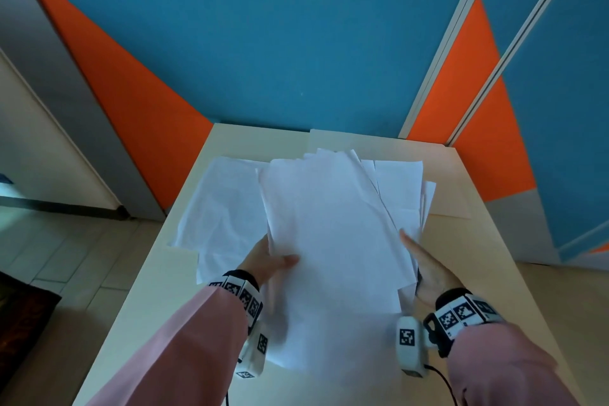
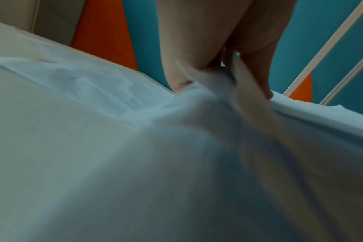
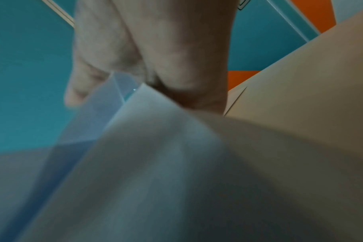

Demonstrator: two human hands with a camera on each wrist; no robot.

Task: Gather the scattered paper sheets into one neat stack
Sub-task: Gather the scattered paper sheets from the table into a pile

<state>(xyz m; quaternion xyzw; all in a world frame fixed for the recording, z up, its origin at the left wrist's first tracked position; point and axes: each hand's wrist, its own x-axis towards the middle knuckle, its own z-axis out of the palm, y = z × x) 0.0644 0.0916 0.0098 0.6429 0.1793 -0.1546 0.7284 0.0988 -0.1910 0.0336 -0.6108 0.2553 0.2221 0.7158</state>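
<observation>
Both hands (image 1: 263, 260) (image 1: 428, 269) grip loose paper sheets (image 1: 329, 224)

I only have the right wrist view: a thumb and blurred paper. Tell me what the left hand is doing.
Observer: The left hand grips the bundle of sheets at its left edge, thumb on top.
Operator: Report what is outside the bundle.
Observer: Loose sheets lie flat on the table, left of the bundle.
Operator: Say whether the bundle is squared up.
Observer: No. In the head view its far corners fan out unevenly, and more sheets stick out on its right side.
</observation>
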